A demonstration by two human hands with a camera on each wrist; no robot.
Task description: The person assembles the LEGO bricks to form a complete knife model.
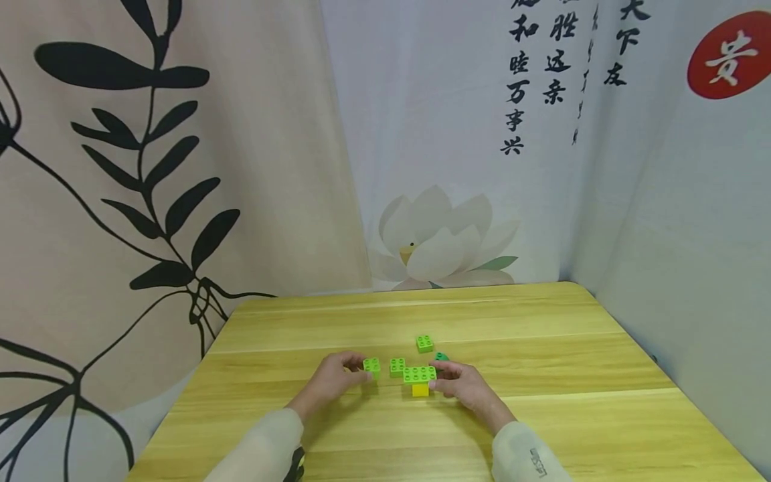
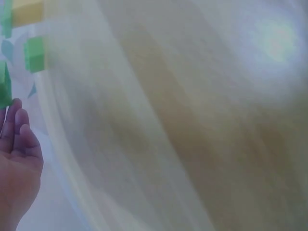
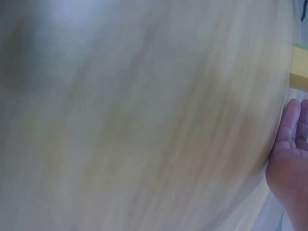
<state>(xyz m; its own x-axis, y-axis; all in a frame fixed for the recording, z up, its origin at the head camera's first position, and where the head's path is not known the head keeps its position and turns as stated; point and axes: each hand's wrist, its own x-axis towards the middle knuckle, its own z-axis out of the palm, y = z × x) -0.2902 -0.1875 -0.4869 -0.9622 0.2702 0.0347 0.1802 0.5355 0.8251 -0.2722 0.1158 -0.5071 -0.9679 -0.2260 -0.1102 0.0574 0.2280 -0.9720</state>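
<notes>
The left hand (image 1: pixel 337 376) pinches a small lime-green studded plastic block (image 1: pixel 371 365) between thumb and fingers, on the left side of the group. The right hand (image 1: pixel 464 385), its thumb and forefinger slightly parted, grips the right end of a longer lime-green studded plastic block (image 1: pixel 419 374), though the wrist view cuts off most of that contact. The long block sits on top of a plain yellow plastic block (image 1: pixel 420 389), whose near face shows beneath its middle.

Between the left hand's block and the long one, just beyond the latter's left end, is a second small lime-green block (image 1: pixel 397 366). Farther back lies a third small lime-green block (image 1: pixel 424 343), apart from the others. A darker green studded block (image 1: pixel 442 357) shows just beyond the right hand's fingers, partly hidden by them.

All this is near the middle of a yellowish wood-grained table (image 1: pixel 542 335). Both forearms wear pale sleeves (image 1: pixel 265 445). On the far side hangs a pale cloth (image 1: pixel 458 147) printed with a white flower and dark characters.
</notes>
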